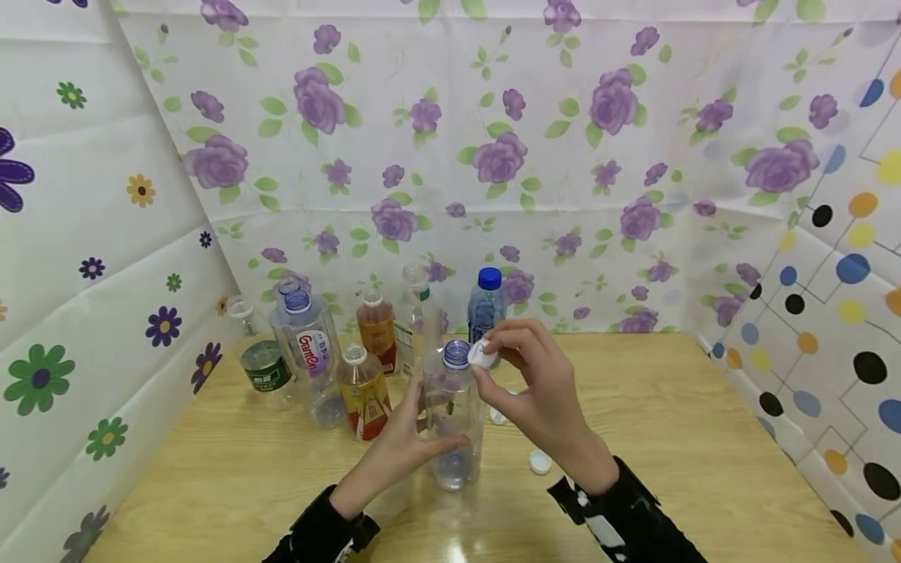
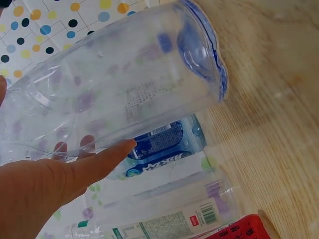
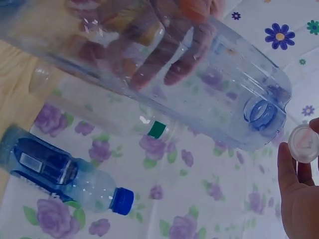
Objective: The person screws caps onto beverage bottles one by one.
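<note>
A tall clear plastic bottle [image 1: 450, 426] with a bluish, uncapped neck stands near the table's middle. My left hand [image 1: 394, 450] grips its body from the left side, the thumb across the front. In the right wrist view, the left fingers show through the clear bottle wall [image 3: 229, 94]. Between thumb and fingers my right hand [image 1: 542, 391] pinches a white bottle cap [image 1: 482, 354], held just right of the bottle's mouth. Seen from the right wrist, the cap [image 3: 303, 143] is apart from the neck and tilted.
Behind and left stand several bottles, among them a clear one with a pink-purple label [image 1: 314, 352] and a yellow-and-red labelled one [image 1: 364, 395]. A blue-capped bottle [image 1: 486, 301] stands behind the hands. White caps lie to the right, including a nearer cap [image 1: 540, 461].
</note>
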The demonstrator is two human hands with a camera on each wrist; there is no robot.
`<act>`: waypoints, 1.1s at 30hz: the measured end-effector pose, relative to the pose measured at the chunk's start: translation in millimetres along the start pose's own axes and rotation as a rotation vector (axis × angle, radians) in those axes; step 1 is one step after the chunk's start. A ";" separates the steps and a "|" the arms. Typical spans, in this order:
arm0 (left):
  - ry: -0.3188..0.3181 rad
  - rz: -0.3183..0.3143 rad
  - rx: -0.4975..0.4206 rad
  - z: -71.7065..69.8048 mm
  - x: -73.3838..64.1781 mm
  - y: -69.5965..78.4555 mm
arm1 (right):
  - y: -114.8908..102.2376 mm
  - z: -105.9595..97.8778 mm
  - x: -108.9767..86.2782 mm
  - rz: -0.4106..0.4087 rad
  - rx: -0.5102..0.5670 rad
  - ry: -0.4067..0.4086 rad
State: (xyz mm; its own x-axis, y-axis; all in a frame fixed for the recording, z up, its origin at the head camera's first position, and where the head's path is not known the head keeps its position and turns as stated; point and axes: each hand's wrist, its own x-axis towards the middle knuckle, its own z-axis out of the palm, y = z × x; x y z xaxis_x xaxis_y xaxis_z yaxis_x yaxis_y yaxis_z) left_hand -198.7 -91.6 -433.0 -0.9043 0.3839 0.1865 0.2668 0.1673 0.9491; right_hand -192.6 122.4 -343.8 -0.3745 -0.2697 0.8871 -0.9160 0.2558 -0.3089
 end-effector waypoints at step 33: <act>-0.049 -0.004 0.008 -1.8 -1.5 -0.2 | 15.6 7.9 19.5 0.071 -0.009 -0.206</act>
State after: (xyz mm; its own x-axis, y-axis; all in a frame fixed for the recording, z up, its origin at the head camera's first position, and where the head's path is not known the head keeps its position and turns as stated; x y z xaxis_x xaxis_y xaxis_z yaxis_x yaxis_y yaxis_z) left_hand -198.1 -93.9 -433.0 -0.8881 0.4270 0.1703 0.2664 0.1760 0.9477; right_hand -215.3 113.8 -334.0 -0.4603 -0.4347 0.7741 -0.8854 0.2886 -0.3645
